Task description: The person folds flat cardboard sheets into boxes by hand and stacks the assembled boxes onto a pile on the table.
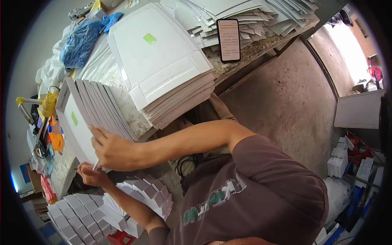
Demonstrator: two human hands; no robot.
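A shallow white box lid [83, 136] with a green sticker stands tilted at the table's left edge, beside a row of similar white lids [102, 104] set on edge. My left hand [92, 174] is closed on the lid's near corner, where a thin white edge shows by the fingers. Over the lid's near side lies my right hand [112, 150], its fingers stretched and apart, fingertips at the white face. Part of that corner is hidden behind my hands. Beyond them is a tall stack of flat white card blanks [163, 61], a green sticker on its top one.
A phone [229, 41] leans against loose white card sheets [249, 18] at the table's far edge. Blue plastic bags [81, 45] and a yellow tool [49, 104] lie to the left. Small white boxes [77, 214] are piled below my hands, above a red stool [121, 237].
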